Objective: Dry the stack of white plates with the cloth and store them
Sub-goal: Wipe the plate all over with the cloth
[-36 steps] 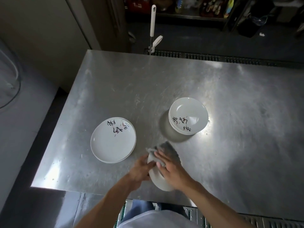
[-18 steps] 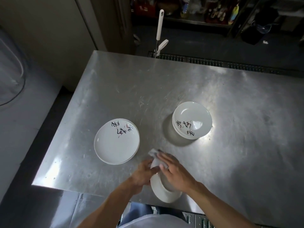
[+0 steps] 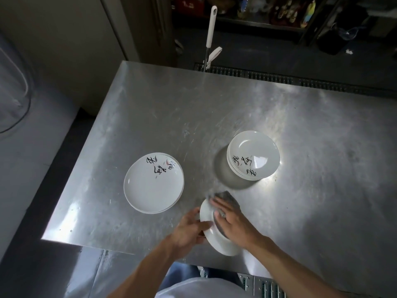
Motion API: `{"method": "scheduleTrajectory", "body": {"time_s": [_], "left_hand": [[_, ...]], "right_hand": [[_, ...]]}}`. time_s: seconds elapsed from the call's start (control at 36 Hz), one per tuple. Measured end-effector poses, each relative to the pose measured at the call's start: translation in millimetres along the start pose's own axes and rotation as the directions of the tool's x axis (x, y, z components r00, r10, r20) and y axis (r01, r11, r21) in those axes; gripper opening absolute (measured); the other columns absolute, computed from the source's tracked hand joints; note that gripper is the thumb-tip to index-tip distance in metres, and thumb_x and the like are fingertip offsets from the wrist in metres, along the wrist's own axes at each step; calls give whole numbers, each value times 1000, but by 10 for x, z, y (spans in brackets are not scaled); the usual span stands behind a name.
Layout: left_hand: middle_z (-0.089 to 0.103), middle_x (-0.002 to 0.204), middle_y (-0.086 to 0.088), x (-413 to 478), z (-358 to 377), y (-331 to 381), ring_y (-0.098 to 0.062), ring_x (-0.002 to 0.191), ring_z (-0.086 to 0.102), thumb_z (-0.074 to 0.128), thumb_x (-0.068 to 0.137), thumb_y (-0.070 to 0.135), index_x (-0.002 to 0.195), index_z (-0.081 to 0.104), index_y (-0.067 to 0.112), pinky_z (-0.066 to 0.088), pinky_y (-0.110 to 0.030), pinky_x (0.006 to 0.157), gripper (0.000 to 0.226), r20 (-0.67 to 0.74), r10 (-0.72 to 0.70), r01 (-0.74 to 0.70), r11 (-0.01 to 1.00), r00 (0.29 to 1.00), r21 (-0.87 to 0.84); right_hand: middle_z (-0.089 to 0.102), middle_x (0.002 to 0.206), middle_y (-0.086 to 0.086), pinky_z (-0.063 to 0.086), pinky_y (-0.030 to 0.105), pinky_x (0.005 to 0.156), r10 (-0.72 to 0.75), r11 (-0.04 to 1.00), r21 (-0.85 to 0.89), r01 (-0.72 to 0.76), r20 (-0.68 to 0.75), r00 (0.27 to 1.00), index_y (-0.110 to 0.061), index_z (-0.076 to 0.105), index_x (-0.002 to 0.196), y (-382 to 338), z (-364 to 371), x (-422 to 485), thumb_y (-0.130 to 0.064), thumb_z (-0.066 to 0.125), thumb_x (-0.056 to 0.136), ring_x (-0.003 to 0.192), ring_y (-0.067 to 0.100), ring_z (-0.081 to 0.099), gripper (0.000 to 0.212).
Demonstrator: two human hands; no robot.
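Observation:
A white plate (image 3: 209,236) stands tilted on edge above the near side of the steel table (image 3: 214,117). My left hand (image 3: 189,230) grips its left rim. My right hand (image 3: 233,225) presses a grey cloth (image 3: 228,196) flat against the plate's face, fingers stretched out. A low stack of white plates (image 3: 153,183) with black brush lettering lies to the left. A taller stack of similar plates (image 3: 253,155) sits to the right, further back.
A white-handled mop or squeegee (image 3: 210,33) leans behind the table's far edge, next to a floor drain grate (image 3: 279,77). Dark shelves with bottles (image 3: 279,9) stand at the back. A pale counter (image 3: 25,147) runs along the left.
The cloth has slid across the held plate's face and my right hand's fingers now reach its upper edge. The plate tilts a little more. Both stacks stay put.

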State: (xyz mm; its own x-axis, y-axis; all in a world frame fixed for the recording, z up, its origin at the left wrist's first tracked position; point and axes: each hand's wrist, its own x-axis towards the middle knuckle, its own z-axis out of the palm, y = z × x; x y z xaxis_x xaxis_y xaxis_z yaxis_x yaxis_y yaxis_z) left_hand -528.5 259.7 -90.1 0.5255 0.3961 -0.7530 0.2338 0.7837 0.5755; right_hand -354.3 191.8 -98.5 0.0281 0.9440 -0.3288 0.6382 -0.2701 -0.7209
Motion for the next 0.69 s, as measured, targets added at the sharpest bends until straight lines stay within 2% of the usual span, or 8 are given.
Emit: {"method": "scheduleTrajectory", "body": {"time_s": [0.08, 0.19, 0.22, 0.33, 0.39, 0.53, 0.61, 0.69], "left_hand": [[68, 121, -27, -28, -10, 3, -35, 102, 68, 54, 96, -10, 132, 53, 4, 52, -59, 97, 39, 32, 6, -8, 998, 999, 64], [68, 124, -26, -40, -17, 34, -35, 100, 66, 67, 94, 1, 134, 58, 15, 48, -64, 101, 44, 44, -2, 1, 1000, 999, 22], [69, 121, -24, -44, -6, 44, -33, 99, 66, 69, 91, 3, 134, 58, 15, 51, -61, 97, 46, 52, -4, 3, 1000, 999, 20], [74, 110, -10, -51, 4, 27, -22, 96, 70, 65, 84, 9, 130, 57, 16, 57, -36, 78, 48, 90, 1, -5, 999, 996, 49], [73, 115, -14, -53, 0, 8, -26, 98, 69, 68, 88, 9, 130, 59, 18, 56, -40, 80, 44, 97, 7, -10, 999, 995, 37], [71, 106, -11, -39, -17, -44, -29, 90, 67, 73, 81, 8, 125, 57, 16, 52, -40, 72, 48, 27, 11, -10, 999, 1000, -36], [69, 103, -12, 2, -84, -61, -28, 83, 68, 69, 69, 11, 120, 54, 13, 53, -42, 71, 53, -52, 15, -23, 987, 999, -160], [73, 100, -13, 11, -114, 22, -26, 85, 70, 65, 71, 23, 123, 61, 11, 58, -39, 70, 53, 30, -36, 40, 985, 999, -167]], "right_hand": [[27, 162, -15, 10, 28, 125, -210, 977, -6, 213, 140, 968, -21, 40, 153, -84, 127, -76, -40, 35, 108, 151, -1, 16, 50], [20, 163, -12, 5, 37, 127, -67, 997, -46, 64, -54, 996, -18, 36, 155, 59, 62, 24, -30, 37, 109, 155, 12, 4, 47], [19, 163, -12, 4, 39, 127, -51, 996, -72, 48, -44, 998, -18, 36, 155, 61, 75, 26, -32, 37, 108, 155, 13, 4, 48], [25, 164, -13, 1, 29, 125, -274, 958, -72, 278, 57, 960, -19, 40, 153, 27, 243, -35, -43, 33, 108, 152, 4, 17, 51], [24, 164, -16, 2, 28, 125, -204, 979, -20, 204, 14, 979, -25, 35, 155, 124, 192, 21, -44, 31, 108, 152, 3, 15, 50], [24, 162, -15, 13, 20, 122, 238, 958, 180, -224, -59, 970, -36, 29, 154, 307, 76, 114, -35, 36, 108, 152, 8, 19, 46], [20, 164, -16, 14, 28, 125, 248, 938, 262, -225, -57, 967, -39, 31, 155, 257, 131, 46, -39, 35, 107, 152, 6, 15, 48], [16, 165, -20, 12, 21, 122, 149, 958, 254, -134, -43, 988, -49, 28, 153, 108, 237, -53, -47, 33, 106, 152, -2, 6, 47]]}}
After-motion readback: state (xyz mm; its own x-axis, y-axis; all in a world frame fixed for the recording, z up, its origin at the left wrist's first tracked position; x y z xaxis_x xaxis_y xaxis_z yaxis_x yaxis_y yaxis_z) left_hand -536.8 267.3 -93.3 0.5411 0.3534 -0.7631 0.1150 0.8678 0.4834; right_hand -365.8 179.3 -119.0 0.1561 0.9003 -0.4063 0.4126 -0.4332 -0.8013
